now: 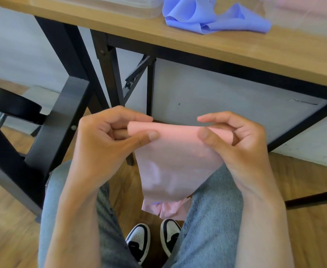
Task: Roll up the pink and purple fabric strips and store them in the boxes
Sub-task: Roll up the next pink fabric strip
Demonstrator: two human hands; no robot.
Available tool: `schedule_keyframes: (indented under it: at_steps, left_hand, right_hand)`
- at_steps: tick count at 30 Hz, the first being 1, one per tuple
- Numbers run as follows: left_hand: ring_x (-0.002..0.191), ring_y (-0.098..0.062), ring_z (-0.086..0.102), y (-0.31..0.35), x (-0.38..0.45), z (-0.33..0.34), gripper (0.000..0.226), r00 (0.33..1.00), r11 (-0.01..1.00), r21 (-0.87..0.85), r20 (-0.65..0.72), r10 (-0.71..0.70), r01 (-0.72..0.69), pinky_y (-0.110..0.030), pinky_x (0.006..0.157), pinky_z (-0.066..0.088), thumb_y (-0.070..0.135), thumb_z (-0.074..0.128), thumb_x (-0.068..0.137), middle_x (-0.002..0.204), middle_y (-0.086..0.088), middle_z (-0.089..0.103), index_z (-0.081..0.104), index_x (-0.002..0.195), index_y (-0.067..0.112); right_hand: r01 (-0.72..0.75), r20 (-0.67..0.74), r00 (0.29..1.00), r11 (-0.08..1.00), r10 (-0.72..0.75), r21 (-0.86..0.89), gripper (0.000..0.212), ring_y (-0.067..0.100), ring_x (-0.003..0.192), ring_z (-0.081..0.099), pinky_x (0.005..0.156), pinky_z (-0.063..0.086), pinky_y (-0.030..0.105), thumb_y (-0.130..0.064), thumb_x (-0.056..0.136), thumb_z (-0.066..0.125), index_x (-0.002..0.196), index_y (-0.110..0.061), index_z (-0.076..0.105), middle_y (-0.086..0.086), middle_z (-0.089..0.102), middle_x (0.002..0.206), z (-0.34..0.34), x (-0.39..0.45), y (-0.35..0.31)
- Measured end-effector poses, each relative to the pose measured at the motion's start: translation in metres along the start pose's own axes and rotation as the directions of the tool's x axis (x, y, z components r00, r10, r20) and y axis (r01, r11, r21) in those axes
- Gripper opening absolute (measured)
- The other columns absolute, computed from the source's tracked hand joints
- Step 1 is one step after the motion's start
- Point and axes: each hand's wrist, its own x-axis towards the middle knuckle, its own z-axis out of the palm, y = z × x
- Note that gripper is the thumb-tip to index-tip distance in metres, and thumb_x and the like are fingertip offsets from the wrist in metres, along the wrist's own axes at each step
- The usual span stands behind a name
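Left hand [102, 140] and right hand [234, 140]: fingers curled, thumbs pinching the pink strip [176, 161] at its rolled top edge; remainder hangs below both.

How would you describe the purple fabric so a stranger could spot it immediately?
Find the wooden table at the top. Near its front edge lies the purple fabric, crumpled and loose. Unlike the pink strip, no hand holds it.

Table edge [236, 55] just beyond hands.
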Motion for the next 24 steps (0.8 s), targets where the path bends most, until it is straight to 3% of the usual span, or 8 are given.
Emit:
schedule_keyframes:
  at_steps: [3, 7, 11, 14, 20, 24]
  left_hand:
    - [0.091, -0.018, 0.076, 0.0002, -0.0009, -0.0004, 0.022, 0.999, 1.0, 0.008, -0.043, -0.002, 0.002, -0.024, 0.067, 0.062, 0.02, 0.08, 0.079, 0.095, 0.002, 0.077, 0.073, 0.1, 0.019]
    - [0.1, -0.019, 0.074, 0.0, -0.0011, -0.0016, 0.03, 1.0, 1.0, -0.005, 0.005, 0.006, -0.006, -0.027, 0.073, 0.063, 0.018, 0.08, 0.077, 0.107, -0.002, 0.075, 0.071, 0.106, 0.018]
    - [0.093, -0.018, 0.075, -0.0009, -0.0017, -0.0007, 0.025, 1.0, 1.0, 0.021, -0.013, -0.002, 0.002, -0.025, 0.07, 0.062, 0.017, 0.081, 0.077, 0.097, 0.001, 0.077, 0.073, 0.101, 0.017]
    - [0.089, -0.016, 0.076, -0.0012, -0.0018, -0.0008, 0.021, 0.999, 1.0, 0.007, -0.035, -0.006, 0.006, -0.024, 0.068, 0.062, 0.016, 0.081, 0.078, 0.095, 0.001, 0.077, 0.074, 0.098, 0.016]
    - [0.097, -0.021, 0.074, -0.0007, -0.0014, -0.0004, 0.028, 1.0, 1.0, -0.015, 0.021, 0.008, -0.007, -0.029, 0.072, 0.063, 0.01, 0.081, 0.078, 0.101, -0.004, 0.076, 0.074, 0.105, 0.01]
    - [0.088, -0.018, 0.075, 0.0005, -0.0012, -0.0019, 0.017, 1.0, 1.0, -0.002, -0.026, -0.008, 0.008, -0.025, 0.064, 0.062, 0.02, 0.079, 0.08, 0.095, 0.002, 0.076, 0.074, 0.096, 0.018]
  right_hand:
    - [-0.007, 0.028, 1.0, 0.999, 0.006, 0.046, 0.028, 0.011, 0.08, 0.07, 0.065, 0.055, 0.021, -0.014, 0.072, 0.084, 0.098, -0.021, 0.076, 0.0, 0.077, 0.092, -0.001, -0.0012, -0.0009]
    - [0.009, -0.027, 1.0, 0.999, -0.007, 0.04, 0.016, 0.008, 0.075, 0.069, 0.062, 0.053, 0.018, -0.016, 0.075, 0.082, 0.09, -0.021, 0.077, -0.003, 0.077, 0.085, 0.0028, -0.0002, 0.0005]
    - [0.002, 0.002, 1.0, 1.0, -0.002, 0.026, 0.019, 0.008, 0.077, 0.069, 0.063, 0.053, 0.018, -0.019, 0.077, 0.081, 0.095, -0.022, 0.077, -0.004, 0.076, 0.087, 0.0007, -0.001, 0.0003]
    - [-0.011, 0.046, 0.999, 0.999, 0.009, 0.04, 0.029, 0.014, 0.083, 0.072, 0.066, 0.058, 0.026, -0.014, 0.072, 0.084, 0.099, -0.021, 0.076, 0.0, 0.077, 0.093, -0.0003, -0.0019, -0.0009]
    - [-0.01, -0.027, 1.0, 0.999, 0.011, 0.047, 0.012, 0.009, 0.077, 0.069, 0.064, 0.051, 0.017, -0.021, 0.076, 0.08, 0.088, -0.021, 0.078, -0.002, 0.077, 0.084, 0.0029, 0.0001, 0.0018]
    - [-0.028, 0.051, 0.998, 0.998, 0.025, 0.057, 0.027, 0.013, 0.083, 0.07, 0.065, 0.056, 0.023, -0.019, 0.07, 0.085, 0.096, -0.025, 0.079, 0.0, 0.076, 0.093, 0.0008, -0.0013, 0.0008]
